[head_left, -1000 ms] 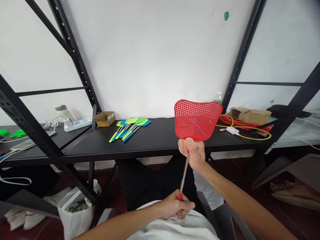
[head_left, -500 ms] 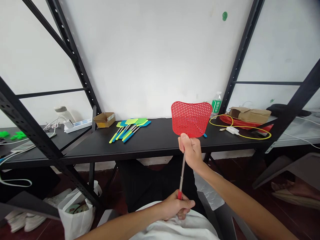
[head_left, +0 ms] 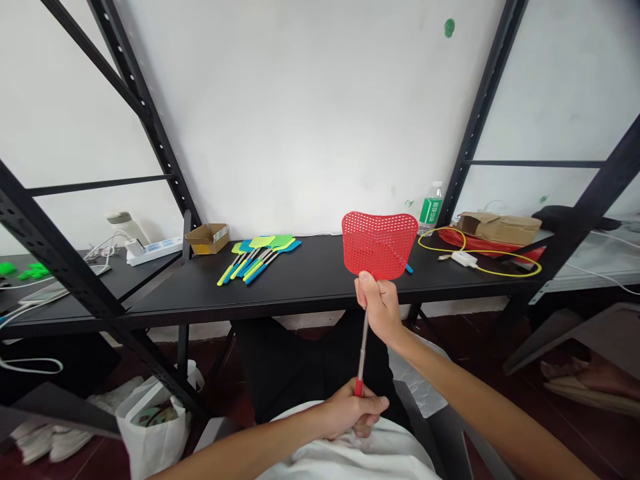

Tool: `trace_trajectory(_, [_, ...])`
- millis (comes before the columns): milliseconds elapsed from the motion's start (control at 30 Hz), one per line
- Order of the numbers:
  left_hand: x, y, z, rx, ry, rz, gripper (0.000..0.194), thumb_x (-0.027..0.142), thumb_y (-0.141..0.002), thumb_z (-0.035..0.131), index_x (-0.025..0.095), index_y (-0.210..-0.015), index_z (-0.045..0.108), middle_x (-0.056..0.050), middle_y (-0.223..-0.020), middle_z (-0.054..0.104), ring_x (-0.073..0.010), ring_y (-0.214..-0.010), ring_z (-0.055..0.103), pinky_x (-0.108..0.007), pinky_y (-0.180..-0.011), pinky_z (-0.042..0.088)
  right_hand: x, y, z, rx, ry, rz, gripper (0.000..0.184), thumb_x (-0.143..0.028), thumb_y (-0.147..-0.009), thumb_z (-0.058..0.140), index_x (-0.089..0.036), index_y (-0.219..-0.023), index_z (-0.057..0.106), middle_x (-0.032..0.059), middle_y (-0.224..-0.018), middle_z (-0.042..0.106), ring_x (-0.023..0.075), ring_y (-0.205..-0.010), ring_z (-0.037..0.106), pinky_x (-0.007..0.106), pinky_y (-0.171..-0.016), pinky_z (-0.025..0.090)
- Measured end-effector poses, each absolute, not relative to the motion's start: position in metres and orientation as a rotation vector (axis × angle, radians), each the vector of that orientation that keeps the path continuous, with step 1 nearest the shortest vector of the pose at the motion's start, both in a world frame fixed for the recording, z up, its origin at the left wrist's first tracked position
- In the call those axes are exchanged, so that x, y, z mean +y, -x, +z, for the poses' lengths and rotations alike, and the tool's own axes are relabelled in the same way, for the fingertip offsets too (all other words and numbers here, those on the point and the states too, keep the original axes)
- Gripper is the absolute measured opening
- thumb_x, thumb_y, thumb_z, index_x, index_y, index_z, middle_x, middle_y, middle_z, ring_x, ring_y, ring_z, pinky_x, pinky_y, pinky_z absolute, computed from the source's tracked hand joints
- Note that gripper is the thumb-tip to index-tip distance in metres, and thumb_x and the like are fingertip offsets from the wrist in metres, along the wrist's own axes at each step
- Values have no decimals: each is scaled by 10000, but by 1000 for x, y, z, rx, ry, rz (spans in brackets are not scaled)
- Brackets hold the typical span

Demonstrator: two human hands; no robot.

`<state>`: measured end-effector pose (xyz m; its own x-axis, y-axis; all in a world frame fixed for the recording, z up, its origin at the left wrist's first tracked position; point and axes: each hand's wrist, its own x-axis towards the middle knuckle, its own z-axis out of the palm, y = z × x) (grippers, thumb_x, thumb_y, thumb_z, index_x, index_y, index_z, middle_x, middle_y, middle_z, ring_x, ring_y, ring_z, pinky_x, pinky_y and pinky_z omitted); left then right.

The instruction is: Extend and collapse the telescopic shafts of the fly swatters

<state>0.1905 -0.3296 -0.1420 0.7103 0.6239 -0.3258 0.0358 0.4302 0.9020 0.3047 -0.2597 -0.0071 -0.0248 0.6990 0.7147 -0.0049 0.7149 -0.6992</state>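
Note:
A red fly swatter (head_left: 379,243) with a perforated head and a thin metal telescopic shaft stands nearly upright in front of me. My right hand (head_left: 379,303) is closed round the top of the shaft, just under the head. Lower down, near my lap, my left hand (head_left: 353,410) wraps round the red handle, most of which its fingers hide. Behind the red head, a short blue tip (head_left: 409,269) shows on the table; the rest of that thing is hidden.
On the black table (head_left: 310,283) several green, yellow and blue fly swatters (head_left: 260,257) lie in a pile, beside a small open cardboard box (head_left: 207,239). At the right are a bottle (head_left: 431,208), a yellow cable (head_left: 505,272) and a brown package (head_left: 500,228). Black metal posts (head_left: 475,120) frame the table.
The swatter's head and my right hand have come down slightly, and the shaft between my hands shows a little shorter. Both hands keep their hold.

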Motion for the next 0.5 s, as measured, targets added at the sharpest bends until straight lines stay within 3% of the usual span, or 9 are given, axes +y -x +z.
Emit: trace_trajectory(500, [-329, -191, -143, 679, -1090, 424, 590, 634, -666, 801, 180, -455, 490, 72, -336, 331, -57, -332, 277, -279, -461, 260, -264, -297, -22, -1544, 578, 649, 585, -449, -1064, 417, -208, -532, 396, -23, -491, 380, 113, -479, 368, 297, -504, 282])
